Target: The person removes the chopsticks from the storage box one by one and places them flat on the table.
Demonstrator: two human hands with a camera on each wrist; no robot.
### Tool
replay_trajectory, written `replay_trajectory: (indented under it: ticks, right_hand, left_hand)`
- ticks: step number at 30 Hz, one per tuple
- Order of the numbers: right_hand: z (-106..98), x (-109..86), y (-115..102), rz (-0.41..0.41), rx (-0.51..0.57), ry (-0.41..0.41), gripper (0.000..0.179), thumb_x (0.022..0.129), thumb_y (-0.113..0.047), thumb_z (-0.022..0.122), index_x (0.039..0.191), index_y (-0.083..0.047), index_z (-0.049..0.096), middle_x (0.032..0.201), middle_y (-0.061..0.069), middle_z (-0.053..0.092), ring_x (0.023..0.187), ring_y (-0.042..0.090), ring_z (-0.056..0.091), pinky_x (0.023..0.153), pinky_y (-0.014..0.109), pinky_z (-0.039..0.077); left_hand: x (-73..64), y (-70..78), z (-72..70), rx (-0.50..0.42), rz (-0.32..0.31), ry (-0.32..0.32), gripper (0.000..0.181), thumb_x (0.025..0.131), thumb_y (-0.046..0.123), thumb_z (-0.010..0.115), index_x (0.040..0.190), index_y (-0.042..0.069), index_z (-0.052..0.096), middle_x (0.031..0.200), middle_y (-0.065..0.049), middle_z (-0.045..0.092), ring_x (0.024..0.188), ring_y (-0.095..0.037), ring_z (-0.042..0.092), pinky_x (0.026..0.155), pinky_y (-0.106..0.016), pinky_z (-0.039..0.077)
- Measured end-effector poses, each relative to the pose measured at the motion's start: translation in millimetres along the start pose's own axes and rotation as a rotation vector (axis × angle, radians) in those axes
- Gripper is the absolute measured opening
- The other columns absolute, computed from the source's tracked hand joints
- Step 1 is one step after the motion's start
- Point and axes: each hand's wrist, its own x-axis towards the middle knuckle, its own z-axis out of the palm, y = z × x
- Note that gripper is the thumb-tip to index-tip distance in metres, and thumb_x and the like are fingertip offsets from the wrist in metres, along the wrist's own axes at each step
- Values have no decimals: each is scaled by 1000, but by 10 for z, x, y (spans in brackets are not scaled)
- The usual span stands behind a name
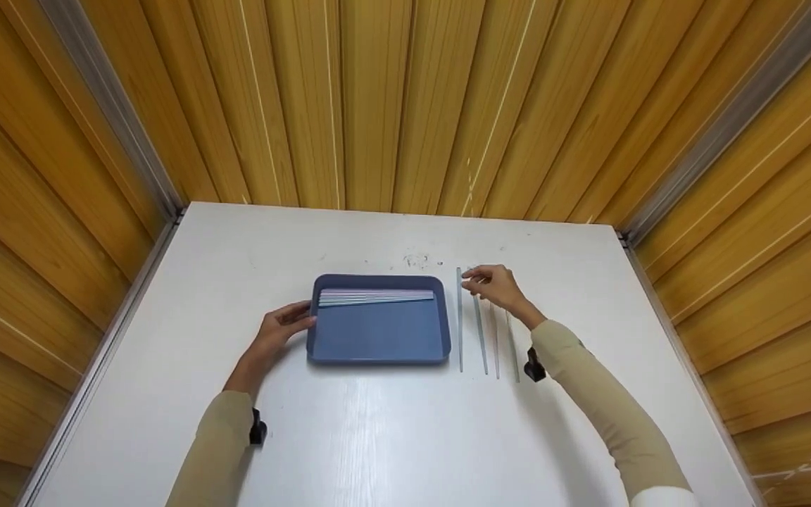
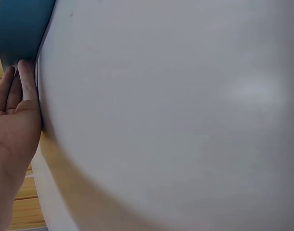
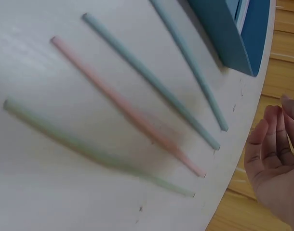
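Four slim, straight pastel rods (image 3: 152, 82) lie right of a smooth blue rectangular tray (image 1: 377, 334), left hand (image 1: 281, 329) gripping its left rim, right hand (image 1: 500, 287) loosely half-curled, empty.

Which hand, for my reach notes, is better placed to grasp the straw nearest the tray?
Likely the right hand, hovering empty beside that straw; the left hand touches the opposite wall of the tray.

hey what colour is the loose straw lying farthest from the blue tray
Pale green; that straw shows best in the right wrist view.
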Motion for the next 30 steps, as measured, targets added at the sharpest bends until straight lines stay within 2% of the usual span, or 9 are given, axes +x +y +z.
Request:
replay_trajectory:
  ticks: [5, 9, 14, 18, 22, 26, 30]
  right_hand:
    - [277, 113, -200, -33, 42, -101, 25, 95, -7, 72, 114, 9, 72, 96, 31, 73, 66, 2, 63, 60, 19, 55]
    - [513, 176, -331, -63, 47, -153, 26, 94, -8, 73, 114, 9, 72, 97, 27, 74, 72, 14, 68, 61, 14, 52]
    - [744, 270, -494, -138, 29, -211, 24, 94, -6, 73, 113, 9, 72, 100, 26, 75, 79, 23, 69, 64, 16, 51]
    - [923, 306, -610, -196, 12, -309, 25, 94, -4, 72, 115, 9, 72, 104, 26, 75, 88, 29, 70, 79, 25, 59]
    - [1100, 323, -671, -188, 2, -394, 27, 93, -2, 72, 117, 10, 71, 109, 27, 74, 97, 35, 71, 92, 38, 60]
    - [1229, 369, -682, -155, -5, -404, 25, 92, 0, 72, 116, 9, 72, 111, 27, 74, 100, 35, 71, 93, 38, 60]
    - [1316, 449, -648, -187, -61, -372, 23, 91, 2, 72, 114, 9, 73, 110, 26, 75, 100, 36, 72, 91, 38, 61]
  left_hand:
    - [-10, 4, 4, -7, -8, -1, 58, 91, 18, 79, 144, 4, 58, 148, -17, 57, 137, -28, 55, 109, -27, 50]
    - [-5, 8, 10, -14, 11, -9, 60, 92, 18, 79, 144, 1, 56, 149, -20, 56, 136, -28, 56, 106, -24, 51]
    - [9, 2, 11, -14, 18, 1, 59, 91, 16, 78, 144, 1, 56, 149, -20, 56, 138, -30, 54, 104, -21, 52]
    - [1, -12, 5, 1, 15, -2, 58, 92, 15, 77, 144, 1, 56, 149, -20, 56, 139, -32, 53, 106, -23, 51]
    - [-7, -17, -3, -10, 6, 2, 59, 91, 16, 79, 144, 2, 57, 149, -19, 57, 138, -30, 54, 106, -22, 51]
    - [2, -17, -6, -22, 6, 4, 59, 90, 17, 80, 143, 2, 58, 148, -18, 57, 138, -28, 55, 105, -21, 51]
    - [11, -18, 3, -25, 18, -4, 60, 90, 18, 80, 144, 2, 57, 148, -19, 57, 138, -29, 54, 106, -24, 51]
